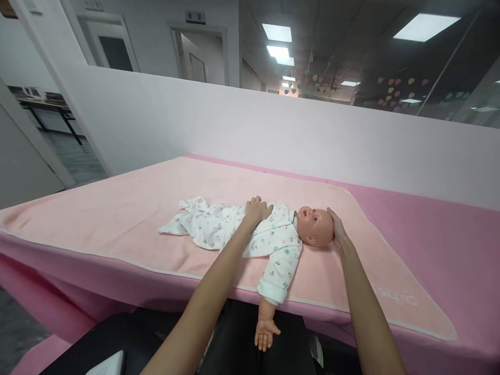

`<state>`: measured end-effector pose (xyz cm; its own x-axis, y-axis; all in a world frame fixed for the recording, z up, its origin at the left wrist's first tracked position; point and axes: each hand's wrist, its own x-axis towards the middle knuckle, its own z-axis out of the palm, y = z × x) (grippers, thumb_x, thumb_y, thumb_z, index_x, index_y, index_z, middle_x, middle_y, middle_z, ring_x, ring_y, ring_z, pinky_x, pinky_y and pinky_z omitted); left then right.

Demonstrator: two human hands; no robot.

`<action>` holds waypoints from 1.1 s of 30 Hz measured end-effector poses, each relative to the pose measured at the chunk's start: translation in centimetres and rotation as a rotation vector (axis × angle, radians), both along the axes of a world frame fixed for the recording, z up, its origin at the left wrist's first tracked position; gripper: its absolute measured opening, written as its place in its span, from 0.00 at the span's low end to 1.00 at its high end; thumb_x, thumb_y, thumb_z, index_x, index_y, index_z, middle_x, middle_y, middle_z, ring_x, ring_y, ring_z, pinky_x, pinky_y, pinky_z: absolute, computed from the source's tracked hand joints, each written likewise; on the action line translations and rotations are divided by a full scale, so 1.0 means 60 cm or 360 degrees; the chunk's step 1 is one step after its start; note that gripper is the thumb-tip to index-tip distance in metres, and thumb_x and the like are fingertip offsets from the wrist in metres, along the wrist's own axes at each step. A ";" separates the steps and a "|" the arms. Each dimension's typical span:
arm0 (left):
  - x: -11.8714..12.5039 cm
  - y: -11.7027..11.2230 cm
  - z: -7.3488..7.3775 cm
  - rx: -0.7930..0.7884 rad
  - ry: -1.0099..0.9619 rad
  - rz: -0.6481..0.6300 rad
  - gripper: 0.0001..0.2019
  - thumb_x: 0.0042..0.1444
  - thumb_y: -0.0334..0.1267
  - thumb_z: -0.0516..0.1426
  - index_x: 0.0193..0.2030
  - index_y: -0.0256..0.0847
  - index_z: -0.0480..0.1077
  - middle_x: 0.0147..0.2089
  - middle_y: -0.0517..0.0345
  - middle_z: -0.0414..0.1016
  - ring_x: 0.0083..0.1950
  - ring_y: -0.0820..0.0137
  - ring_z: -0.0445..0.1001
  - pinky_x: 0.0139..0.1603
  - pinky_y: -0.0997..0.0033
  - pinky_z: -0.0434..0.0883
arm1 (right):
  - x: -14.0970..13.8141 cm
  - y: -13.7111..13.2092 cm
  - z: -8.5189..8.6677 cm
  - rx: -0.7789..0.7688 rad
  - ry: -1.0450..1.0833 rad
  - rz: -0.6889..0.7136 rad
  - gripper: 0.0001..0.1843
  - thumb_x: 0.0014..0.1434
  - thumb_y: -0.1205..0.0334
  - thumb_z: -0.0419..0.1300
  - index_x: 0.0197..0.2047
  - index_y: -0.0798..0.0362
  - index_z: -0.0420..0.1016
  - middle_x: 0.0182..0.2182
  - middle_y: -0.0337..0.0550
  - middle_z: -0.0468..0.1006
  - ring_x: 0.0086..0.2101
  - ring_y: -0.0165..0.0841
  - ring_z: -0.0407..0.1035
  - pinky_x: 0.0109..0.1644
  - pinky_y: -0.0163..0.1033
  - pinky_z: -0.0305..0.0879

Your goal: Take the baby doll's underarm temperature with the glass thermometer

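Note:
A baby doll (279, 260) lies on its back on a pale pink mat (117, 208), with its head to the right and legs to the left. It wears a white printed top and trousers. My left hand (257, 209) rests on the doll's belly, its fingers laid out over the cloth. Against the crown of the doll's head is my right hand (336, 225), fingers stretched along it; part of this hand is hidden behind the head. One arm of the doll hangs over the table's near edge, palm up.
A darker pink cover (449, 234) lies under the mat. Behind it stands a white partition wall (234, 125) with a window above. Below the near edge are my dark-clad legs and a white flat object (107, 364). A far table (47, 107) stands at left.

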<state>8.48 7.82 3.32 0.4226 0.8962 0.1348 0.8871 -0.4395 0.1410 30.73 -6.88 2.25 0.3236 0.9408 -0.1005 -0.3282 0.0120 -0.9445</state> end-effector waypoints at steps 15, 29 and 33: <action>-0.007 -0.006 0.007 -0.0180 0.0139 0.0133 0.32 0.54 0.57 0.35 0.49 0.38 0.66 0.48 0.44 0.71 0.52 0.57 0.66 0.53 0.56 0.55 | 0.015 0.007 -0.020 0.0192 -0.0066 -0.0963 0.22 0.48 0.46 0.54 0.43 0.50 0.69 0.41 0.44 0.75 0.45 0.38 0.69 0.51 0.48 0.62; -0.009 -0.009 0.018 -0.0371 0.0064 0.0097 0.32 0.54 0.57 0.35 0.42 0.36 0.71 0.44 0.42 0.74 0.48 0.54 0.70 0.53 0.50 0.55 | 0.009 0.002 -0.020 0.0338 -0.0587 -0.0443 0.20 0.46 0.48 0.59 0.40 0.50 0.74 0.46 0.42 0.74 0.49 0.42 0.64 0.56 0.47 0.57; -0.009 -0.010 0.018 -0.0367 0.0057 0.0089 0.32 0.54 0.57 0.36 0.44 0.36 0.70 0.46 0.41 0.72 0.49 0.54 0.69 0.50 0.54 0.59 | 0.015 -0.012 -0.014 0.0251 -0.0356 -0.0097 0.21 0.48 0.48 0.58 0.43 0.50 0.74 0.45 0.41 0.75 0.49 0.43 0.65 0.55 0.48 0.59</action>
<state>7.95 7.23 4.39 0.3726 0.9236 -0.0904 0.9153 -0.3496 0.2002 31.62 -7.63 1.42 0.3778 0.9173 0.1257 -0.1061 0.1777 -0.9783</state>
